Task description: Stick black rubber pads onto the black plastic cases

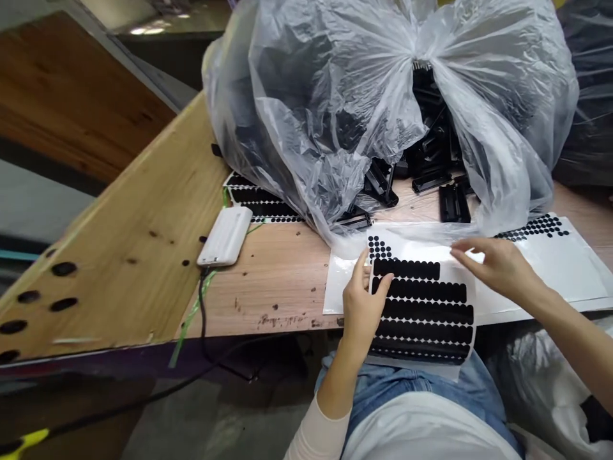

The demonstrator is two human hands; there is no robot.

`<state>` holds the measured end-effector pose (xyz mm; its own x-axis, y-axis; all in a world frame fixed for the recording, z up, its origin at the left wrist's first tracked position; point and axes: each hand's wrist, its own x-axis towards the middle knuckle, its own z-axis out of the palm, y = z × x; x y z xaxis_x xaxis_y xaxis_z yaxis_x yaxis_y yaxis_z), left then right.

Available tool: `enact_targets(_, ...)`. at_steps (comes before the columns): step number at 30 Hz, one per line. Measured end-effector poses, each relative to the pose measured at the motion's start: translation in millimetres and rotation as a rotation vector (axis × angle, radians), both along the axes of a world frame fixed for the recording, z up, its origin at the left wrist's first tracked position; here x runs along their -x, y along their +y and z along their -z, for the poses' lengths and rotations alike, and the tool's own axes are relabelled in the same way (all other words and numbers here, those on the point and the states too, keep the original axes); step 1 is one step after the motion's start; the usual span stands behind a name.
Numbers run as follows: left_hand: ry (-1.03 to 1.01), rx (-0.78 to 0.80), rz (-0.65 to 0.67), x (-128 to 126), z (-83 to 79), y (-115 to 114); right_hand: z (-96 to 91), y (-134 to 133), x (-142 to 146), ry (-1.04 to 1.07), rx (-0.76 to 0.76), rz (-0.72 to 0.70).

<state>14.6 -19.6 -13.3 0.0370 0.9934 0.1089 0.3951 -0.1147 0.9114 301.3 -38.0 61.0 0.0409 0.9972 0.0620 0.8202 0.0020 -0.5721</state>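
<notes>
My left hand (363,300) grips the left edge of a white sheet of black round stickers (421,313), thumb on top and fingers behind. The sheet hangs over the table's front edge and curves down toward my lap. Its upper part is bare white, apart from a patch of loose dots at the top left. Over its upper right side is my right hand (493,265), thumb and forefinger drawn together in a pinch. Whatever may be between those fingertips is too small to make out. Under the sheet lie more white sheets (541,275), one with dots at its top.
A large translucent plastic bag (335,83) stands at the back, with black plastic parts (431,140) spilling from its opening. On the left are a white power bank (226,236) with a cable, another sticker sheet (263,204) and a slanted wooden board (143,236).
</notes>
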Motion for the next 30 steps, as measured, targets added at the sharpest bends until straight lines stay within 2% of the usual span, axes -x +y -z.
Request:
enact_targets(2, 0.189, -0.205, -0.077, -2.6, -4.2, -5.9, -0.3, 27.1, 0.9, -0.118, -0.142, 0.083)
enact_targets(4, 0.363, -0.359, -0.036, -7.7, -11.8, -11.6, 0.5, 59.1, 0.3, -0.24, -0.119, 0.142)
enact_targets(5, 0.396, -0.389, 0.074, -10.8, -15.7, -13.6, 1.4, 74.7, 0.4, -0.313, -0.048, 0.174)
enact_targets(6, 0.379, -0.389, 0.243, -14.2, -19.1, -14.7, 2.5, 88.7, 1.1, -0.379, 0.04, 0.214)
enact_targets(8, 0.227, -0.333, 0.619, -20.8, -23.6, -14.0, 3.7, 109.0, 3.0, -0.457, 0.189, 0.283)
enact_targets(9, 0.132, -0.281, 0.745, -23.6, -24.7, -12.5, 3.2, 114.4, 3.6, -0.467, 0.228, 0.308)
enact_targets(10, 0.041, -0.218, 0.806, -25.8, -25.2, -10.5, 1.7, 116.5, 3.7, -0.476, 0.242, 0.323)
enact_targets(12, -0.117, -0.06, 0.779, -27.9, -24.2, -5.9, -4.0, 111.2, 2.5, -0.375, 0.192, 0.33)
enact_targets(13, -0.207, 0.038, 0.73, -27.6, -22.9, -3.6, -7.6, 104.6, 1.9, -0.228, 0.153, 0.322)
enact_targets(15, -0.437, 0.243, 0.613, -25.1, -18.9, 0.6, -13.9, 85.9, 3.3, 0.247, 0.14, 0.235)
enact_targets(17, -0.711, 0.398, 0.483, -21.3, -14.0, 3.9, -16.4, 63.7, 10.5, 0.726, 0.244, 0.073)
enact_targets(19, -0.936, 0.457, 0.377, -17.9, -9.8, 6.1, -14.3, 41.7, 23.4, 0.955, 0.42, -0.071)
enact_targets(22, -1.09, 0.449, 0.356, -14.6, -7.3, 6.1, -6.7, 14.4, 45.9, 1.049, 0.64, -0.161)
enact_targets(26, -1.067, 0.472, 0.434, -12.5, -8.0, 1.1, -4.5, -2.8, 64.9, 0.974, 0.842, -0.278)
enact_targets(28, -1.043, 0.498, 0.409, -12.2, -8.4, -0.5, -9.5, 2.2, 67.8, 0.801, 0.783, -0.297)
enact_targets(30, -1.077, 0.488, 0.3, -12.4, -8.9, 0.2, -14.5, 17.9, 68.7, 0.567, 0.549, -0.212)
